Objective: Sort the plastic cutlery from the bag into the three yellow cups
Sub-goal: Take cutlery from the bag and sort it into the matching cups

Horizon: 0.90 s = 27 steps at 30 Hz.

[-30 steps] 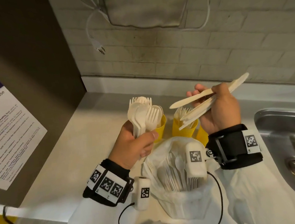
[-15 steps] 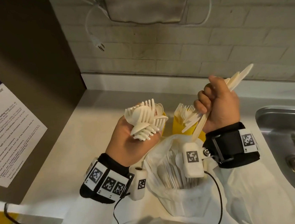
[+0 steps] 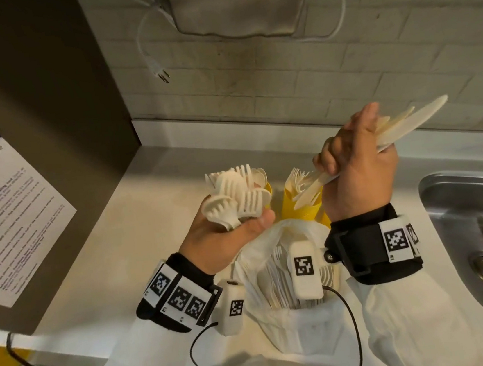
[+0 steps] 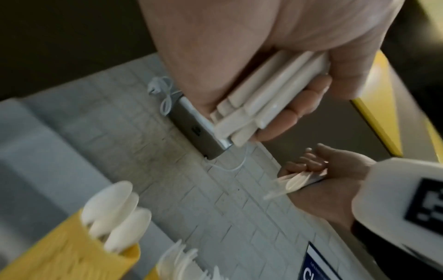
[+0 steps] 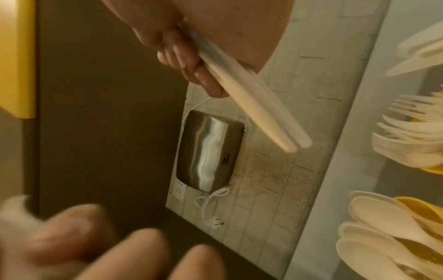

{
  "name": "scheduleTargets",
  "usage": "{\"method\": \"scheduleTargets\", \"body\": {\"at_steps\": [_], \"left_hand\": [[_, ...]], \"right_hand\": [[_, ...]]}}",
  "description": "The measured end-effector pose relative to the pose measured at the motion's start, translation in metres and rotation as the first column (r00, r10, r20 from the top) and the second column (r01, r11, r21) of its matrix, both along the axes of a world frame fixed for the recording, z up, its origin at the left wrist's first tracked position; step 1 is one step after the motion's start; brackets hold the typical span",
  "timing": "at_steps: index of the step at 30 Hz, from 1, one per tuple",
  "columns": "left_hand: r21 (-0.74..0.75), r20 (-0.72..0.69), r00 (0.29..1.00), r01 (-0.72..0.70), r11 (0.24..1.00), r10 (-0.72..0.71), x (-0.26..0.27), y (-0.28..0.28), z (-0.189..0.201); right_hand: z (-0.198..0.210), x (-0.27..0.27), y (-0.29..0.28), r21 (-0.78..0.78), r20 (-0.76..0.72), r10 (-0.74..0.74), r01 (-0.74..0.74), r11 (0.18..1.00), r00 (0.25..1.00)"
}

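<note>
My left hand (image 3: 239, 225) grips a bunch of white forks and spoons (image 3: 237, 194) by the handles (image 4: 261, 106), heads fanned out over the counter. My right hand (image 3: 349, 154) is a fist round several white knives (image 3: 409, 124), blades pointing up to the right, handles (image 5: 242, 94) sticking out below. Behind the hands stand the yellow cups: one with spoons (image 4: 72, 253), one with forks (image 3: 296, 206), and a third (image 3: 325, 218) mostly hidden by my right wrist. The white plastic bag (image 3: 271, 240) stands open below the hands with more cutlery inside.
A steel sink (image 3: 468, 206) lies at the right of the pale counter (image 3: 136, 226). A metal dispenser (image 3: 242, 0) hangs on the tiled wall with a loose plug (image 3: 161, 74) dangling. A dark panel with a microwave notice (image 3: 2, 206) closes the left side.
My left hand has tipped its bunch of forks and spoons from upright toward me. My right hand has closed into a fist on the knives and risen, swinging the blades up to the right.
</note>
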<state>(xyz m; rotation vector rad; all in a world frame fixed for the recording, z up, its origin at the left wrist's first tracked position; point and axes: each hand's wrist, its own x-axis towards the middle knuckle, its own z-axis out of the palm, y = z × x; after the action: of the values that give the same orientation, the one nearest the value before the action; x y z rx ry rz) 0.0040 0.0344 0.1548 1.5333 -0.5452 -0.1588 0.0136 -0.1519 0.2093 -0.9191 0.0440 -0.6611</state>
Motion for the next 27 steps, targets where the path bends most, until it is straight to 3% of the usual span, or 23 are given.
{"method": "scheduleTargets", "body": {"at_steps": [2, 5, 7, 11, 14, 19, 21, 24, 27], "left_hand": [[-0.093, -0.097, 0.995, -0.002, 0.996, -0.007, 0.006, 0.0, -0.013], [-0.067, -0.2, 0.976, -0.104, 0.992, 0.089, 0.005, -0.011, -0.017], [-0.071, -0.348, 0.93, -0.149, 0.986, 0.115, 0.006, -0.017, -0.022], [-0.308, -0.626, 0.776, -0.149, 0.94, -0.082, 0.014, -0.018, -0.028], [-0.369, -0.653, 0.736, -0.103, 0.924, -0.179, 0.017, -0.018, -0.032], [-0.336, -0.705, 0.693, -0.141, 0.931, -0.149, 0.021, -0.013, -0.047], [-0.349, -0.709, 0.686, -0.143, 0.926, -0.161, 0.021, -0.012, -0.048], [-0.374, -0.702, 0.688, -0.132, 0.918, -0.186, 0.022, -0.011, -0.043], [-0.37, -0.71, 0.682, -0.149, 0.917, -0.176, 0.026, -0.011, -0.042]], "right_hand": [[0.004, -0.003, 0.007, -0.014, 0.035, 0.016, -0.016, 1.0, 0.999], [0.005, -0.009, 0.019, -0.107, 0.068, 0.059, -0.052, 0.993, 0.996], [-0.002, -0.013, 0.026, -0.223, 0.056, 0.073, -0.059, 0.973, 0.996], [-0.023, -0.018, 0.039, -0.482, 0.016, 0.058, -0.043, 0.875, 0.998], [-0.042, -0.016, 0.048, -0.593, -0.043, 0.067, -0.079, 0.801, 0.997], [-0.063, -0.011, 0.053, -0.612, -0.175, 0.062, -0.158, 0.775, 0.983], [-0.062, -0.01, 0.052, -0.594, -0.154, 0.053, -0.136, 0.793, 0.987], [-0.062, -0.009, 0.053, -0.691, -0.116, 0.043, -0.111, 0.714, 0.992], [-0.07, -0.009, 0.054, -0.698, -0.178, 0.059, -0.168, 0.696, 0.982]]}}
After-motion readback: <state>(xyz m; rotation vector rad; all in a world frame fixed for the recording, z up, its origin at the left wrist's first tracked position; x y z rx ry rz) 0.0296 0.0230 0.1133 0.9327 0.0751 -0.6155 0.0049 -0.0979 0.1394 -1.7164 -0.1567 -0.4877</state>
